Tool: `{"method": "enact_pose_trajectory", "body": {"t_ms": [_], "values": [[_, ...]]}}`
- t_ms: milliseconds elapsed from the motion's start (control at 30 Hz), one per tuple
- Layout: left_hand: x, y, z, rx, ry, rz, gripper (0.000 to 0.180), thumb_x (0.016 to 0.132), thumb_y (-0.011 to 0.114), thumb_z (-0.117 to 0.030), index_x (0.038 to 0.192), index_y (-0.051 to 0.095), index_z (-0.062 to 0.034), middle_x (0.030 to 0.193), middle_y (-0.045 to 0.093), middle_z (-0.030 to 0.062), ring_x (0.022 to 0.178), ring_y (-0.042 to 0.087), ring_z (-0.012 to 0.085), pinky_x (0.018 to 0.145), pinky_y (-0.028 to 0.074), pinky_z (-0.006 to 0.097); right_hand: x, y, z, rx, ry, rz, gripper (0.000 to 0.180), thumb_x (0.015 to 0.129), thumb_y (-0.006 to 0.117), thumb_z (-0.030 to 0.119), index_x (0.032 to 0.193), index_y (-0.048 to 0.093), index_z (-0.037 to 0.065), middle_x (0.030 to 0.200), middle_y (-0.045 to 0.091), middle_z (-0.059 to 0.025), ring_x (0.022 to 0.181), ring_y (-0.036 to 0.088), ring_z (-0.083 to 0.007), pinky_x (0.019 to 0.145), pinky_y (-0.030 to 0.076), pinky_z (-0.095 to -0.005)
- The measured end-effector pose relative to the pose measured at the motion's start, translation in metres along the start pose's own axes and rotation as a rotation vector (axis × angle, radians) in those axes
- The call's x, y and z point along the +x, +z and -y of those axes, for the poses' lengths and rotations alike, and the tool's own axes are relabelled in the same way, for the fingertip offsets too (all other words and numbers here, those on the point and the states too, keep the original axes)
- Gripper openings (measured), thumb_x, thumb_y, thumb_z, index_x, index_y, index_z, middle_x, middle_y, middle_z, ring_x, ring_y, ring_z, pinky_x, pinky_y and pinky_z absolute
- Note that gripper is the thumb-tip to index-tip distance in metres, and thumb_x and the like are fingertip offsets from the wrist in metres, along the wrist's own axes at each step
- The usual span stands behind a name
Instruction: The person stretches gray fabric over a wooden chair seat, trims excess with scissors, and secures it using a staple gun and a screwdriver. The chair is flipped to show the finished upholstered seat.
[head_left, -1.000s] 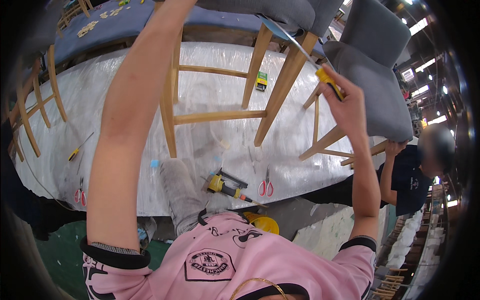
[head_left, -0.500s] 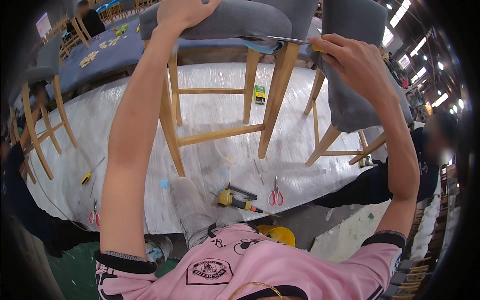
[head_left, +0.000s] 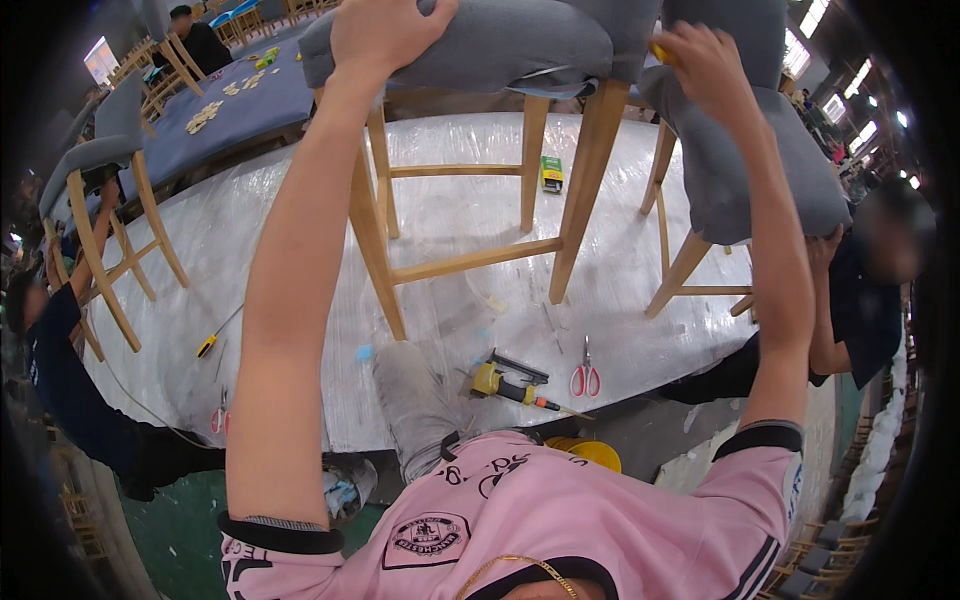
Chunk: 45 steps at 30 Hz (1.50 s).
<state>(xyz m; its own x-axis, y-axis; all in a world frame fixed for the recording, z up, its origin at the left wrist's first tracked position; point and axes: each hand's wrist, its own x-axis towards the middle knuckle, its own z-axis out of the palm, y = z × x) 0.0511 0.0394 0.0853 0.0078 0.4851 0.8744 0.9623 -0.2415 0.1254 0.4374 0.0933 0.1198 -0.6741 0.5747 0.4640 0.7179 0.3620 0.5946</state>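
A grey upholstered chair (head_left: 500, 50) with wooden legs stands in front of me on a plastic-covered work surface. My left hand (head_left: 385, 35) rests on top of its seat, thumb spread; the upper edge of the view cuts off the fingertips. Beside the backrest, my right hand (head_left: 708, 68) is closed round a yellow-handled screwdriver (head_left: 659, 52), whose shaft I cannot make out now. Along the seat's lower edge near the front right leg, the cover gapes a little and some light-blue material (head_left: 560, 90) shows.
Another grey chair (head_left: 770, 180) stands right, with a co-worker's hand (head_left: 825, 245) at its seat. A staple gun (head_left: 505, 380), red-handled scissors (head_left: 585, 375), a green-yellow box (head_left: 551, 174) and a second screwdriver (head_left: 207, 346) lie about. Left, another person works at a chair (head_left: 120, 120).
My right hand has risen away from the seat edge, taking the screwdriver off the cover. My view has shifted, so the chair sits further right. My left hand stays on the seat.
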Motion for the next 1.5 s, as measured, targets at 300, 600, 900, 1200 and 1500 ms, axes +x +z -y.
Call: {"method": "enact_pose_trajectory", "body": {"t_ms": [300,600,900,1200,1500], "values": [[-0.025,0.038,0.03,0.238,0.445,-0.137,0.071,0.091,0.06,-0.067,0.144,0.06,-0.0192,0.137,0.063,0.0103,0.128,0.058,0.0309,0.112,0.042,0.046,-0.35,0.162,0.295,1.245,0.499,0.857,0.048,0.081,0.075,0.018,0.129,0.07,0.016,0.11,0.074,-0.0181,0.104,0.071,-0.0356,0.094,0.055,-0.0444],[-0.026,0.03,0.022,0.276,0.449,0.037,0.091,0.083,0.069,-0.072,0.151,0.048,-0.0152,0.145,0.053,0.0094,0.136,0.048,0.0312,0.116,0.035,0.048,-0.368,0.25,0.464,1.119,0.789,0.684,0.039,0.085,0.072,0.024,0.122,0.073,0.012,0.113,0.072,-0.0208,0.107,0.069,-0.038,0.093,0.054,-0.0477],[-0.036,0.027,0.013,0.254,0.458,-0.038,0.089,0.081,0.072,-0.071,0.145,0.054,-0.0128,0.142,0.055,0.0099,0.131,0.051,0.0309,0.113,0.037,0.047,-0.043,0.041,0.272,1.304,0.723,-0.582,0.016,0.089,0.08,0.02,0.1,0.076,0.009,0.089,0.072,-0.0065,0.07,0.069,-0.0195,0.061,0.052,-0.0299],[-0.051,0.006,0.001,0.2,0.425,-0.018,0.087,0.079,0.077,-0.065,0.145,0.055,-0.0118,0.143,0.056,0.012,0.132,0.052,0.0331,0.113,0.039,0.048,0.024,0.049,0.252,0.994,0.717,-0.689,0.011,0.083,0.083,0.019,0.089,0.076,0.014,0.084,0.071,0.0033,0.06,0.067,-0.0152,0.053,0.05,-0.0293],[-0.051,0.005,0.001,0.169,0.428,-0.043,0.086,0.078,0.079,-0.063,0.143,0.057,-0.0111,0.142,0.057,0.0117,0.132,0.052,0.0325,0.113,0.039,0.047,0.025,0.044,0.25,0.965,0.649,-0.779,0.01,0.081,0.082,0.014,0.088,0.075,0.014,0.083,0.071,0.0034,0.06,0.068,-0.0158,0.052,0.05,-0.0284]]}}
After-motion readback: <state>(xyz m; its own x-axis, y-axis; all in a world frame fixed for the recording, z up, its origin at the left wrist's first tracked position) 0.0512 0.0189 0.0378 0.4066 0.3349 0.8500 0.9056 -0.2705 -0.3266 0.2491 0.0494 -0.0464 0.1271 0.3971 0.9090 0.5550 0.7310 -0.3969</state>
